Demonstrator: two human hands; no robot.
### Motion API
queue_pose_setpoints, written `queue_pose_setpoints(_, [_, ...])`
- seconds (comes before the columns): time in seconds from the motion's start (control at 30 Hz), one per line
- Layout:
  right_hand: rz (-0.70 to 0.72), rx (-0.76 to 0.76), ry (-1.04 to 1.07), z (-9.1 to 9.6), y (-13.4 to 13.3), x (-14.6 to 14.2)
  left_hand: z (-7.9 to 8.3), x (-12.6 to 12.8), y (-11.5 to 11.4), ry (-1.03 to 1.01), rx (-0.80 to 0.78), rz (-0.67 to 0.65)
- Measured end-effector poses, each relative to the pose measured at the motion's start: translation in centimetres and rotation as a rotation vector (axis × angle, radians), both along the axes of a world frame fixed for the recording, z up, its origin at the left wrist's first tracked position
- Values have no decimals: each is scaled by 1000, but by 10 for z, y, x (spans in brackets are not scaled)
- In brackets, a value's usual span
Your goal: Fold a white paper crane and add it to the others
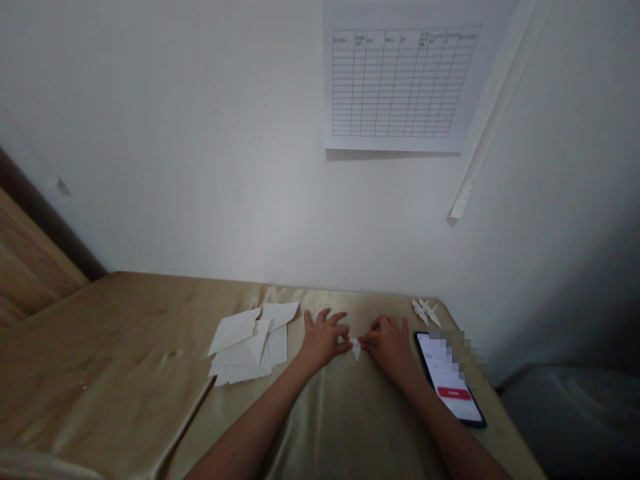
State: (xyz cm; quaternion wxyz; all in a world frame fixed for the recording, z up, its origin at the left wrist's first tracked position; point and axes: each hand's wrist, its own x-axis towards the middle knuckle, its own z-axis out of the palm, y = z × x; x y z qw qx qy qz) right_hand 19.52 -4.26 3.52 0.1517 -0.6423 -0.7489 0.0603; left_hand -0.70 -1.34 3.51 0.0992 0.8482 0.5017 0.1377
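2 bare hands meet at the far side of the table [125,373], close to the wall [200,167]. The left hand [323,340] and right hand [390,343] each pinch a folded paper piece [355,348] btwn thumb & forefinger tips. The piece is small, white and pointed toward the person, and sits right btwn the 2 hands. Can't tell if it touches the cloth. The left hand's other fingers fan out, tips on the tabletop; the right hand's other fingers curl loosely. Both forearms are bare and come in from the bottom edge.

Just left of the left hand lies a paper stack [250,343]: several white sheets, some w/ folded corners, overlapping untidily, flat on the table. Just right of the right wrist is a phone [450,387], face up, screen lit w/ a red bar, part of it blurred out. Beyond the phone, at the table's far R corner, approx 3 small folded shapes [425,312] in white lie close together. The table covering is shiny, tan-gold, wrinkled. On the wall above hangs a grid sheet [400,80], w/ a white strip [480,153] slanting beside it.
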Motion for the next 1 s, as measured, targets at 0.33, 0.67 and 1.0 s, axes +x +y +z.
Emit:
queue_pose_setpoints(0.33, [-54,49,-32,1,-3,-3,-7,-1,0,-37,8,9])
queue_pose_setpoints(0.67, [-35,84,80,-4,-2,0,-14,-1,4,-95,-46,-1])
queue_pose_setpoints(1.0, [85,69,63,-11,0,0,-10,1,0,-77,-35,-22])
